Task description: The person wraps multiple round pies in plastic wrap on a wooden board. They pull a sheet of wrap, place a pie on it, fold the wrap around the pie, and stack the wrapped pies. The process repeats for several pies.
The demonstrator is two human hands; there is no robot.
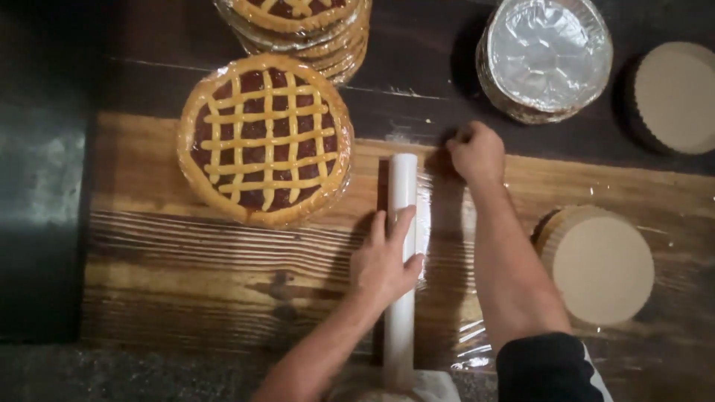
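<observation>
Roll of cling film (402, 260) runs twelve-to-six; left hand (383, 260) grasps its middle, right hand (477, 152) pinches the film's edge at one o'clock.

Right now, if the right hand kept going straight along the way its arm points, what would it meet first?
Likely bare dark table; the right hand points between the stacked tarts and foil pan stack.

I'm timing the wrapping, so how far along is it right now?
Done: one lattice tart on the wooden board already shows film around it, with a stack of wrapped tarts behind. In hand: the left hand steadies the cling film roll while the right hand pins the pulled-out film sheet. Left: no tart lies on that sheet yet.
</observation>
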